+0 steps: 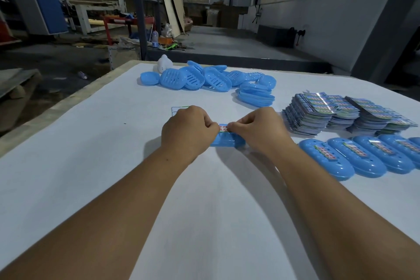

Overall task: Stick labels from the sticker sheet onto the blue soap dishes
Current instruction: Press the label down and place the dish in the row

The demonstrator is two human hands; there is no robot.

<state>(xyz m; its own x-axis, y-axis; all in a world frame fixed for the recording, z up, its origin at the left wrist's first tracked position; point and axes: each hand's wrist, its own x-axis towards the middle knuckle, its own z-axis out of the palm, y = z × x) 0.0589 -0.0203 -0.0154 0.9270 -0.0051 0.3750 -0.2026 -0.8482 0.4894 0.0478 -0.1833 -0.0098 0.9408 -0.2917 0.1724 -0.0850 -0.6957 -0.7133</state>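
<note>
Mid-bench (91, 166), both hands curl over a blue dish (227, 140): left hand (188, 130) and right hand (256, 129) apparently pinch its label (223, 128) between fingertips; the grip itself is mostly hidden.

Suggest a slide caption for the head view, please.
Both hands press a label onto a blue soap dish.

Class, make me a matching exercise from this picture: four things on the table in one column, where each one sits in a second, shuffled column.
Things
1. unlabelled soap dishes
2. sticker sheets
3. labelled soap dishes
4. dish being labelled

Places
A. stacked at the right, behind the labelled row
B. under both hands, centre
C. heaped at the far edge
D. in a row at the near right

Pairs: 1-C, 2-A, 3-D, 4-B
</note>
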